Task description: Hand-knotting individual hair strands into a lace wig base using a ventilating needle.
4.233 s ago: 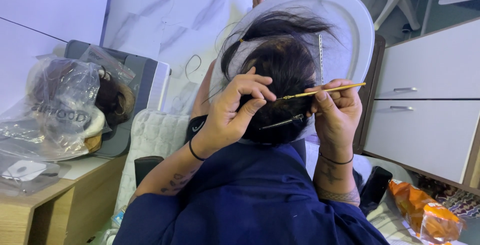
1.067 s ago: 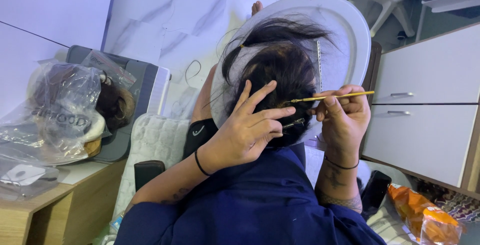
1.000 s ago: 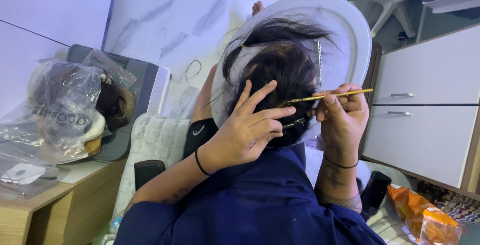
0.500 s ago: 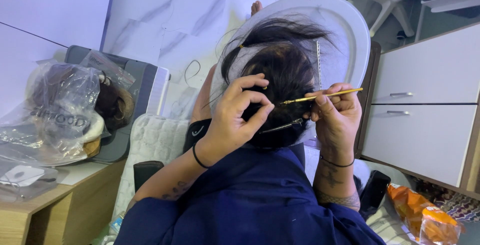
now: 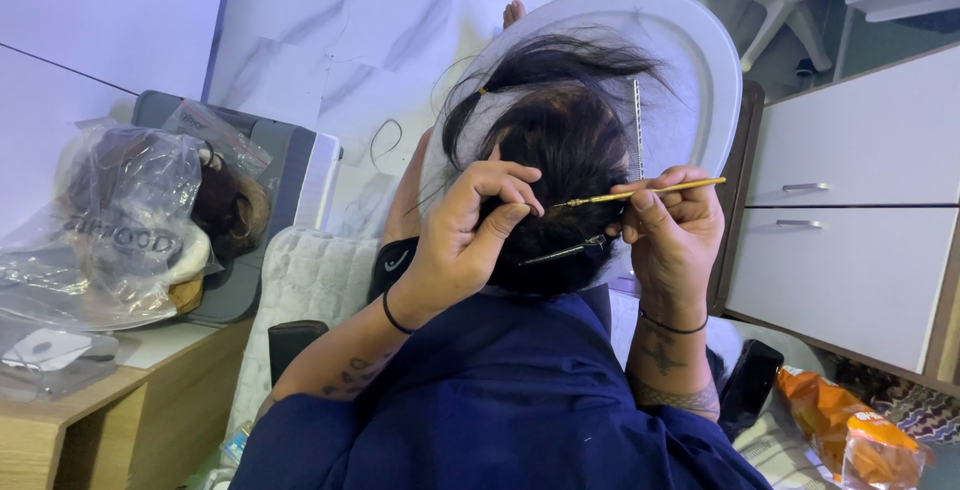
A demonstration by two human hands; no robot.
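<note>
Golden needle (image 5: 640, 192) pinched in the right hand (image 5: 672, 240), tip reaching dark hair (image 5: 560, 150) gathered by the curled left hand (image 5: 470, 235).

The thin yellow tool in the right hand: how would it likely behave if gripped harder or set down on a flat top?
The thin yellow tool looks straight and rigid, so probably stiff, not floppy. It is very slim beside the right hand pinching it, so likely light and easy to twist. Its rod-like shape suggests it could roll.
</note>
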